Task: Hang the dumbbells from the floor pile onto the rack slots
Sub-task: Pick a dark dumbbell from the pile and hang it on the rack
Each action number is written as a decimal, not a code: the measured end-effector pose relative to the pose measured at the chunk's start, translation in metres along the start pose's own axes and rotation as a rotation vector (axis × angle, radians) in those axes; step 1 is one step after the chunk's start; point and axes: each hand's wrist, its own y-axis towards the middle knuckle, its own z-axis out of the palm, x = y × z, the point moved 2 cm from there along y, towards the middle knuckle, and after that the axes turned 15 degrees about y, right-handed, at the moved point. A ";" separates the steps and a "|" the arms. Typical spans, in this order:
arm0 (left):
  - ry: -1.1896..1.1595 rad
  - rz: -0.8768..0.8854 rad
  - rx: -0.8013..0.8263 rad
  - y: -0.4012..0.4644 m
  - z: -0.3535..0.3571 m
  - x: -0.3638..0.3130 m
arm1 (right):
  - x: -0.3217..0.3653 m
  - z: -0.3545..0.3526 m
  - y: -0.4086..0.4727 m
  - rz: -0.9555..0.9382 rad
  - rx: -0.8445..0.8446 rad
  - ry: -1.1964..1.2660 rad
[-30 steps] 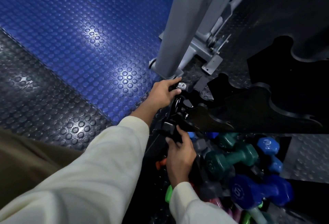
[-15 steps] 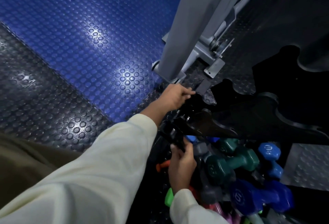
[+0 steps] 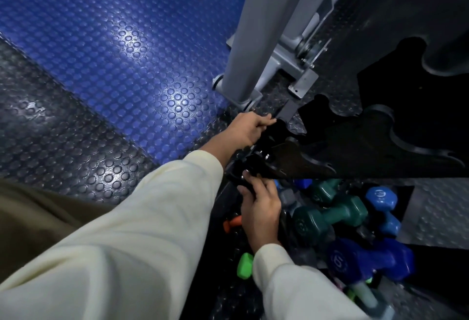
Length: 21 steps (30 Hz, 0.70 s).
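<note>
- Both hands are on one black dumbbell with dark blocky ends (image 3: 250,164), held at the near end of the black scalloped rack plate (image 3: 355,147): the left hand (image 3: 247,129) has its fingers curled over the far end, and the right hand (image 3: 261,205) pinches the near end from below.
- The dumbbell sits against the first slot but does not look seated to me; black on black, I cannot tell how far the handle is in.
- Risk: if either hand lets go early, the weight could tip off the plate's edge and drop onto the pile or the right wrist just under it.
- Risk: left fingers lie between the dumbbell end and the grey steel upright post (image 3: 253,35); a shove forward might pinch them.
- Risk: the heap looks loosely stacked, so a knock could roll it.
- Count on the floor, as far as I can see: two teal dumbbells (image 3: 330,215), two or three blue ones (image 3: 368,261), one small orange one (image 3: 231,224), one lime-green end (image 3: 245,265), and a few grey or pale ones half buried.
- Rack slots in view: about four; none holds a dumbbell yet.
</note>
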 end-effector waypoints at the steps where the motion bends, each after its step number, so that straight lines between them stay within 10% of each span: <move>1: -0.006 -0.017 0.005 -0.003 0.000 0.001 | 0.001 -0.002 0.002 -0.015 0.010 0.007; 12: -0.146 -0.278 -0.244 -0.148 0.018 0.044 | 0.003 -0.019 0.004 -0.086 0.135 -0.115; 21: -0.018 -0.129 -0.226 -0.192 0.040 0.022 | 0.002 -0.026 -0.011 0.045 0.013 -0.067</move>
